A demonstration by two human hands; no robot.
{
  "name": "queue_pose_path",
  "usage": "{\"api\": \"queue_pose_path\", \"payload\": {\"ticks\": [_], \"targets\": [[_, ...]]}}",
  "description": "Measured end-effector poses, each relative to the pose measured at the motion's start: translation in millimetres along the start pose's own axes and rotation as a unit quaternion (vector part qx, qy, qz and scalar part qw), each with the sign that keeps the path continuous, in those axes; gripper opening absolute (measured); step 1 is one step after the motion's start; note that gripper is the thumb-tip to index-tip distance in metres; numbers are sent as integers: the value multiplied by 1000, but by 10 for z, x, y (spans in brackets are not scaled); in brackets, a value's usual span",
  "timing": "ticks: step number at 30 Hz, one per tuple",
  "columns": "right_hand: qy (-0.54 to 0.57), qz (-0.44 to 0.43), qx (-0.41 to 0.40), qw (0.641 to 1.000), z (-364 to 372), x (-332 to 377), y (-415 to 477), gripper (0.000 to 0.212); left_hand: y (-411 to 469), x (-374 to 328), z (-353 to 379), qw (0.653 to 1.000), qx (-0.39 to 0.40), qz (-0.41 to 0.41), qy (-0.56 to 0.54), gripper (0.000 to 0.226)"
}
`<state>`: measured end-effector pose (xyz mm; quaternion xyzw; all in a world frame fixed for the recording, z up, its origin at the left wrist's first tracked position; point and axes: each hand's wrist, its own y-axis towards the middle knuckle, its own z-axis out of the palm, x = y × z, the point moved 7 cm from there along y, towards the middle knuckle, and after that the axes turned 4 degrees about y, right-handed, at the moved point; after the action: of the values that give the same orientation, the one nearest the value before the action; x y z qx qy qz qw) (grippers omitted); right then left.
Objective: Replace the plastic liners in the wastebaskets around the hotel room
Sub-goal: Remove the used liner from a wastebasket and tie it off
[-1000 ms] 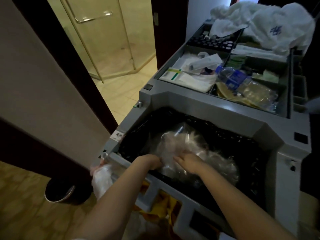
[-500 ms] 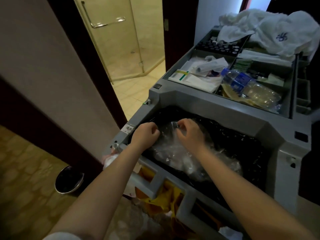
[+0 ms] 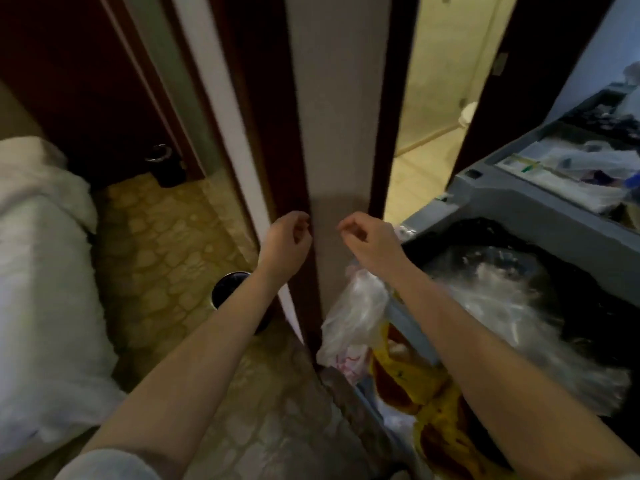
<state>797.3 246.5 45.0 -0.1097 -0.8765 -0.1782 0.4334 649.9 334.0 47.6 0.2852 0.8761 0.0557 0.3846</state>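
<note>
My left hand [image 3: 287,237] and my right hand [image 3: 367,240] hang in the air in front of a wall corner, fingers loosely curled, with nothing visible in either. A black round wastebasket [image 3: 227,289] stands on the patterned carpet below my left forearm, which hides part of it. To the right, crumpled clear plastic liner [image 3: 502,303] lies inside the black-lined trash bin [image 3: 588,327] of the grey housekeeping cart [image 3: 512,206]. A second dark wastebasket [image 3: 162,164] stands far back by the dark door.
A white plastic bag [image 3: 356,313] and yellow cloth [image 3: 429,386] hang on the cart's near side. White bedding [image 3: 38,271] fills the left. The wall corner [image 3: 332,133] stands straight ahead, with the tiled bathroom doorway [image 3: 426,140] to its right.
Both hands have come up out of the cart's trash bin and let go of the clear plastic. The view has swung left toward the bed and the floor wastebasket.
</note>
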Motion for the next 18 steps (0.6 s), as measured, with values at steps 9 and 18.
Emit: {"api": "queue_pose_path", "payload": {"ticks": [9,18], "targets": [[-13,-68,217,974,2466,1591,145,5,-1109,2118,-2132,973,-126,-187,57,40],[-3,-158,447,880,4955,3018,-155,10,-2620,3671,-3768,882,-275,-377,68,44]]}}
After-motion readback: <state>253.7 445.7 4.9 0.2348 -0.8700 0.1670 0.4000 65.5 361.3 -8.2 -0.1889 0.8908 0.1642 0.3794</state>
